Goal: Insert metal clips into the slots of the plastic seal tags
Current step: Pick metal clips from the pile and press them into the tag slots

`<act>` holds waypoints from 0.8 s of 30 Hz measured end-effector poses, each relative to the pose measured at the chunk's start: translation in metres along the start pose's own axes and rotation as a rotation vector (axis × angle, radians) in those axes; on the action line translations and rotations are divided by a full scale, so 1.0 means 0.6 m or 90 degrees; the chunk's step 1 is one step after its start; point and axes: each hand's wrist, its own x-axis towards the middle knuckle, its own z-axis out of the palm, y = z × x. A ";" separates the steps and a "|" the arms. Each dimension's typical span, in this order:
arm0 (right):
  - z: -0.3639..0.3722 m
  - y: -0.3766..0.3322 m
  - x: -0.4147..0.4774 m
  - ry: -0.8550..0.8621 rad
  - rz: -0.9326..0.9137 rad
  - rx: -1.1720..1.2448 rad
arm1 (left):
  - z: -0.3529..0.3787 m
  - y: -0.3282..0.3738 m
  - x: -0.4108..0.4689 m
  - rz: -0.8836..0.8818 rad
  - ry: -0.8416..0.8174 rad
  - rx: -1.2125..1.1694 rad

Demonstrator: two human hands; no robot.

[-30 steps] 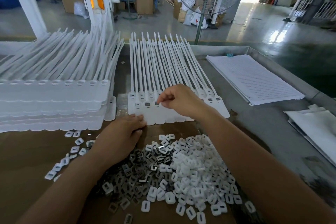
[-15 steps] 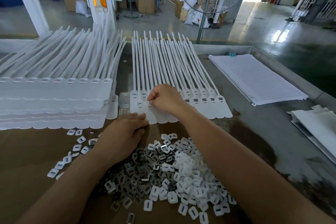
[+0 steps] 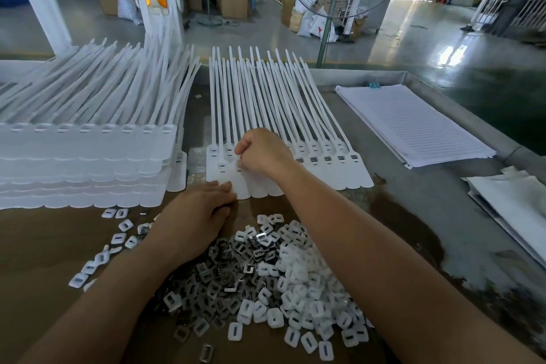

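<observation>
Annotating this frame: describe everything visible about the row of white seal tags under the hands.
The row of seal tags is white, plastic-looking, joined side by side, flat on the metal table. Rounded flag ends face the person; thin straps point away. Each head has a small slot; those right of the right hand look dark, seemingly filled. That hand's curled fingers pinch at a left-end slot. The left hand presses the near edge with its fingertips.

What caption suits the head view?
Right hand pinches at a slot in the seal tag row; left hand rests on its near edge, beside the metal clips pile.
</observation>
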 end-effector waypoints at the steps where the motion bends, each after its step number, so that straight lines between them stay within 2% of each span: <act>1: -0.001 -0.003 0.006 -0.014 0.024 -0.014 | 0.000 0.000 0.000 -0.002 0.000 -0.001; 5: -0.004 -0.015 0.024 -0.085 0.079 -0.081 | -0.002 0.000 0.000 -0.003 -0.005 -0.002; 13: -0.011 -0.021 0.023 -0.072 0.077 -0.036 | -0.001 -0.001 0.002 -0.014 -0.010 0.005; 17: -0.014 -0.011 0.014 -0.104 0.012 -0.112 | 0.000 -0.001 0.003 -0.015 -0.013 0.003; 21: -0.036 0.005 -0.025 -0.115 -0.051 0.051 | 0.001 -0.002 0.004 -0.012 -0.014 0.000; 24: -0.057 0.014 -0.051 -0.156 -0.085 0.086 | 0.000 -0.003 0.004 -0.009 -0.012 -0.001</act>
